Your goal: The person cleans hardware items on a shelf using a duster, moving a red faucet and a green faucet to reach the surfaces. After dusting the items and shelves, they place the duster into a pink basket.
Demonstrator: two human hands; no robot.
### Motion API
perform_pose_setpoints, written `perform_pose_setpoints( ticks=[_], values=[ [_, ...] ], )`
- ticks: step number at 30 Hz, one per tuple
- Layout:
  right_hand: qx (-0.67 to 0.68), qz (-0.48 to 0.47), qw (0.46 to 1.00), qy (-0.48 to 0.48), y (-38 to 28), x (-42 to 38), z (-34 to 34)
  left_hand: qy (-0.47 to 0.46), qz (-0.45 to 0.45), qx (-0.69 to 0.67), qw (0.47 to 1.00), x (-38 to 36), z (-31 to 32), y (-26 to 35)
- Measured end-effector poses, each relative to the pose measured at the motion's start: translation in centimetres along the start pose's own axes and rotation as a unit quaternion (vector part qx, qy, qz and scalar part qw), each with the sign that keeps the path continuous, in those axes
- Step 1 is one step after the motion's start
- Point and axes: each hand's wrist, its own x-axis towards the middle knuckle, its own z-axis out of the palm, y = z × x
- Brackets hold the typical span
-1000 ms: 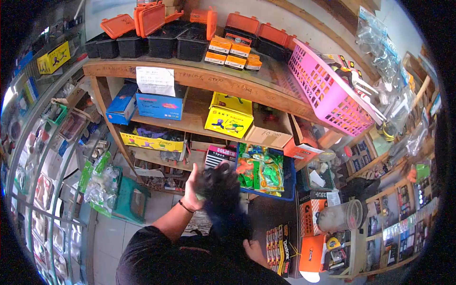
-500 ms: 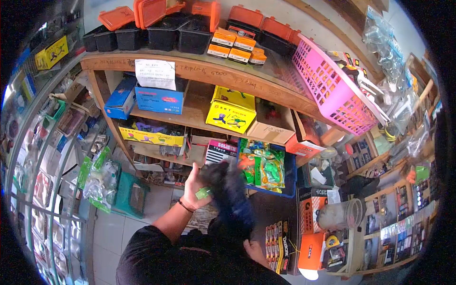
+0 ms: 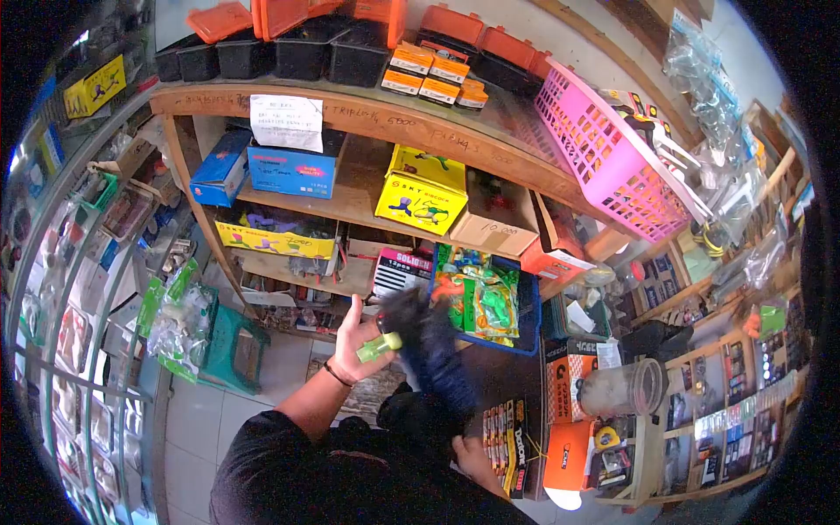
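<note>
My left hand (image 3: 352, 343) is raised in front of the shelf, palm turned up and fingers partly stretched. A small light-green piece (image 3: 378, 347), like a short plastic handle, lies across its palm. Right beside it is a dark, fluffy-looking thing (image 3: 433, 346), smeared by motion; its kind and its link to the green piece I cannot make out. Low at the right, my right hand (image 3: 477, 459) rests next to the orange-and-black Dextone packs (image 3: 503, 442). Its fingers show only in part and seem loosely laid down, with nothing visible in them.
A wooden shelf (image 3: 385, 118) spans the front, holding a yellow SKT box (image 3: 422, 197), blue boxes (image 3: 293, 172) and a pink basket (image 3: 604, 157). Below sits a blue bin (image 3: 528, 324) of green packets. A teal stool (image 3: 232, 350) and glass cabinet stand left; an orange box (image 3: 569, 464) stands right.
More of the light-green piece shows in my left palm. The dark blurred thing has shifted slightly, and my right hand shows more fully beside the packs. The whole view has moved a little.
</note>
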Motion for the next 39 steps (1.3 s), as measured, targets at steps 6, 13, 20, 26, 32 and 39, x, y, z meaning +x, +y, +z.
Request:
perform_pose_setpoints(
  ticks=[6,13,20,26,32,39],
  values=[
    [0.017,-0.01,0.999,-0.03,0.6,-0.5,0.7,-0.03,0.013,0.213,0.976,-0.9,0.8,-0.7],
    [-0.012,-0.028,0.999,-0.009,0.7,-0.7,1.0,0.01,0.01,-0.06,0.998,-1.4,0.3,0.1],
    [-0.018,-0.05,0.998,-0.03,-0.6,-0.3,0.5,-0.027,0.051,0.113,0.992,-3.1,1.3,0.0],
    [-0.084,-0.136,0.985,-0.071,-2.5,0.4,0.5,-0.032,0.07,0.271,0.959,-4.5,2.7,-0.2],
    [-0.034,-0.089,0.993,-0.069,-1.6,1.2,1.7,-0.052,0.092,0.253,0.962,-4.8,2.2,-0.1],
    [-0.011,-0.129,0.99,-0.052,-1.6,2.4,2.2,0.021,0.164,0.222,0.961,-6.2,3.0,0.6]
  ],
)
